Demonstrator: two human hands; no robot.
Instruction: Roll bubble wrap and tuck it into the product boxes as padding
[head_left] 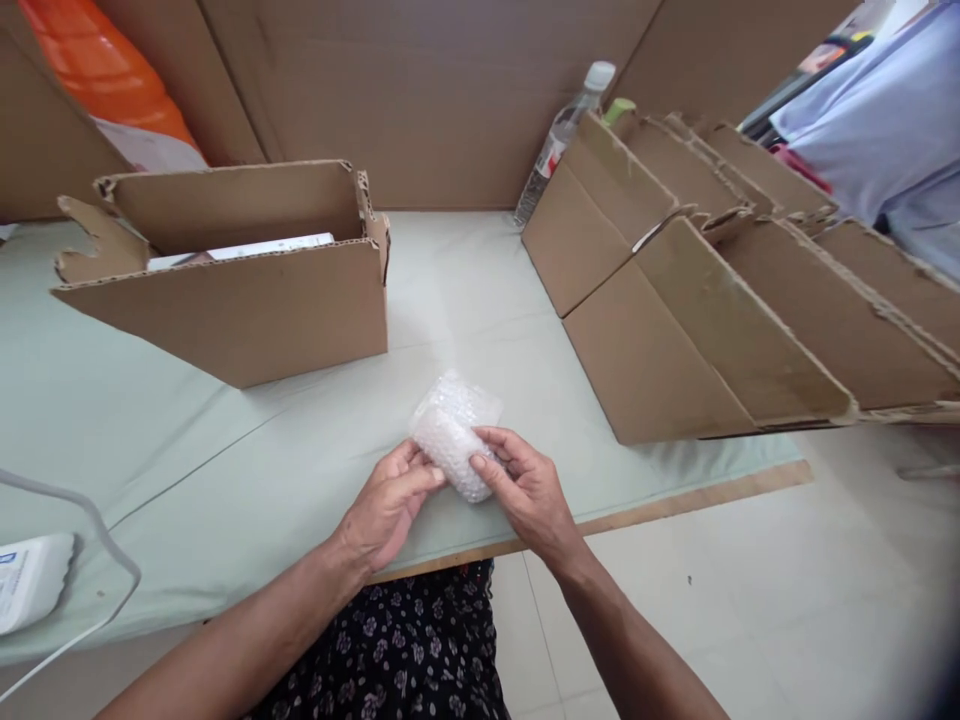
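Note:
A small pack of bubble wrap (453, 432) is held between my two hands, low over the table's front edge. My left hand (391, 497) grips its left side, the thumb pressing near the lower corner. On the right, my right hand (526, 487) pinches the pack with thumb and fingers. The wrap is clear and whitish, folded over on itself, with a looser flap at the far end. Whatever may be inside it cannot be made out.
An open cardboard box (315, 310) with white flat items inside stands at left. Several open cardboard bins (637, 370) line the right, with a clear plastic bottle (559, 145) behind. An orange bottle (112, 75), a white container (34, 580) and a cable (97, 520) are at left.

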